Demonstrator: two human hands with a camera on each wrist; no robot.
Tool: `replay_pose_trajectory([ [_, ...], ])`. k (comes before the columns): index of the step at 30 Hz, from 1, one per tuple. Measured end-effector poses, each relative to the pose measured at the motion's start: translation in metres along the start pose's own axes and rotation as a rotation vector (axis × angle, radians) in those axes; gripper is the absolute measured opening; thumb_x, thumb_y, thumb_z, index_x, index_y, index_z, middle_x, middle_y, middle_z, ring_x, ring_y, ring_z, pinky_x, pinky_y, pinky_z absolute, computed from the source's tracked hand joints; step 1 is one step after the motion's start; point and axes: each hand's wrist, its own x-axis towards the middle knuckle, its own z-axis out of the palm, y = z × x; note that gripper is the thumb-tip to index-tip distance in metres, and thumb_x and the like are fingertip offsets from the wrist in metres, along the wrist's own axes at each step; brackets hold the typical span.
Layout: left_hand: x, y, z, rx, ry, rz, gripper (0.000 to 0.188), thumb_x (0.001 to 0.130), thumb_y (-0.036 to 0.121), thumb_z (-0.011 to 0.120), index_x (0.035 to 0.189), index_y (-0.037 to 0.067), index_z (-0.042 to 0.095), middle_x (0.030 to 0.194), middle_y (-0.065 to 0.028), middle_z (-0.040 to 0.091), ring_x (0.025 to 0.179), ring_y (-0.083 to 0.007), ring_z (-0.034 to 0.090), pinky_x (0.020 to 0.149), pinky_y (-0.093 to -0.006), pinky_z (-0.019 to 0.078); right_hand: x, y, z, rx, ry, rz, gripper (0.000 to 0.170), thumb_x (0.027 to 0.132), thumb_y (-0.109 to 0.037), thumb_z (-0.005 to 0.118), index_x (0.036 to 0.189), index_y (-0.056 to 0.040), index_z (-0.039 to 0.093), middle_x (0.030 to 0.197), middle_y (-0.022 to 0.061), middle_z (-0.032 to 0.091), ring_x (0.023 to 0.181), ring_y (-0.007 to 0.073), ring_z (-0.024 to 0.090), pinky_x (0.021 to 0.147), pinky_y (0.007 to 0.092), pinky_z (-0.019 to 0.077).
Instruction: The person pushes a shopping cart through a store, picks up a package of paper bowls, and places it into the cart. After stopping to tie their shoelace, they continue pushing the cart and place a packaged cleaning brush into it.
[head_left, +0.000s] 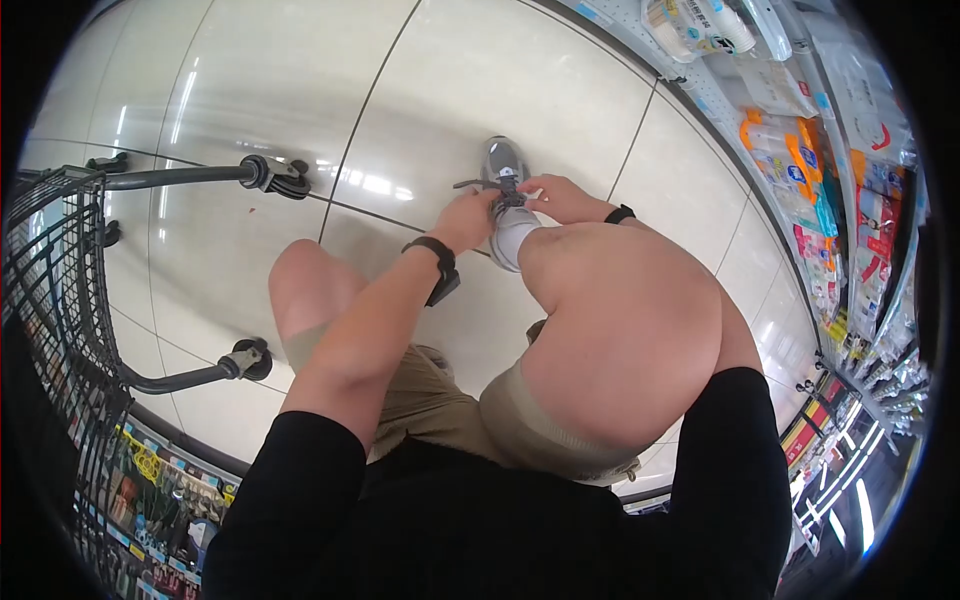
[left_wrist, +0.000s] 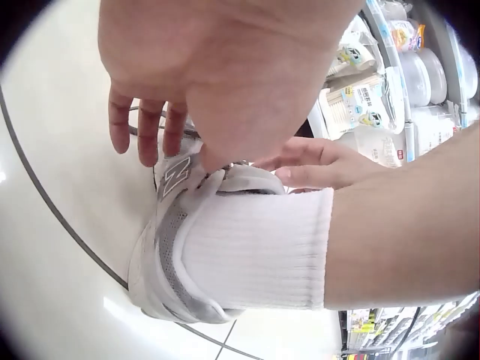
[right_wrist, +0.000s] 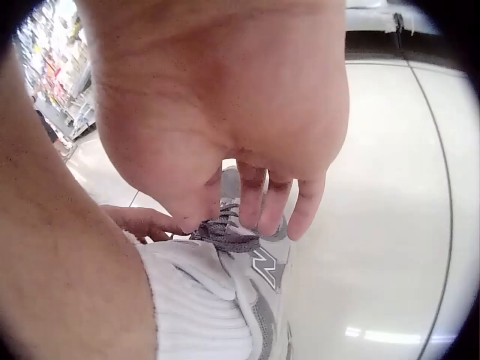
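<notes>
A grey-and-white sneaker [head_left: 504, 160] with dark grey shoelaces [right_wrist: 229, 236] is on the person's foot, over a white sock [left_wrist: 255, 247]. From the left side, the left hand [head_left: 468, 220] pinches the shoelaces between thumb and index finger; its other fingers extend downward in the left wrist view. A dark lace end sticks out past this hand. Opposite it, the right hand [head_left: 565, 200] has its thumb and index finger at the laces, pinching them close to the knot area. Its remaining fingers hang beside the shoe in the right wrist view. The hands partly hide the laces.
Glossy pale floor tiles [head_left: 400, 130] surround the foot. A black wire shopping cart [head_left: 60, 260] stands at the left, its wheels [head_left: 285, 180] on the floor. Shelves with packaged goods [head_left: 785, 150] run along the right. The bent knee [head_left: 620, 320] rises beside the right arm.
</notes>
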Motion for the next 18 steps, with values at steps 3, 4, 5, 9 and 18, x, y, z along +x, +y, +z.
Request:
replay_pose_trajectory([
  [3,0.008,-0.005,0.007,-0.040,0.149,0.050,0.040,0.088,0.014,0.061,0.128,0.012,0.058,0.118,-0.0198,0.059,0.107,-0.0383,0.060,0.091,-0.0443,0.0506,0.010,-0.011,0.003,0.095,-0.050,0.132,0.030,0.088,-0.017,0.069,0.115,-0.0046,0.067,0.103,0.0124,0.069,0.087,0.0218,0.065,0.082,0.0348,0.0524],
  [4,0.010,-0.003,0.008,-0.040,0.149,0.049,0.040,0.088,0.014,0.061,0.128,0.012,0.058,0.118,-0.0198,0.059,0.107,-0.0383,0.060,0.091,-0.0443,0.0506,0.013,-0.015,0.003,0.067,-0.040,0.155,0.025,0.085,-0.017,0.069,0.107,-0.0039,0.068,0.097,0.0126,0.070,0.086,0.0241,0.066,0.081,0.0358,0.0526],
  [5,0.012,0.000,0.010,-0.068,0.178,0.032,0.038,0.088,0.015,0.061,0.125,0.012,0.060,0.117,-0.0190,0.060,0.106,-0.0377,0.061,0.091,-0.0442,0.0508,0.015,-0.019,0.003,0.040,-0.032,0.179,0.021,0.083,-0.017,0.070,0.099,-0.0033,0.069,0.092,0.0128,0.071,0.086,0.0264,0.067,0.080,0.0368,0.0528],
  [9,0.010,0.011,0.012,-0.157,0.199,0.022,0.030,0.089,0.019,0.063,0.117,0.008,0.065,0.116,-0.0173,0.061,0.105,-0.0354,0.062,0.091,-0.0436,0.0507,0.017,-0.018,0.005,0.032,-0.063,0.218,0.019,0.081,-0.017,0.071,0.094,-0.0028,0.069,0.088,0.0118,0.072,0.082,0.0241,0.067,0.078,0.0360,0.0531],
  [18,0.026,0.003,0.034,-0.703,0.212,-0.127,0.023,0.084,0.017,0.073,0.096,-0.002,0.071,0.082,-0.0141,0.073,0.069,-0.0206,0.068,0.066,-0.0330,0.0528,0.017,-0.002,0.013,0.249,-0.018,0.176,0.015,0.081,-0.016,0.069,0.087,-0.0025,0.072,0.083,0.0111,0.072,0.078,0.0206,0.067,0.075,0.0345,0.0529],
])
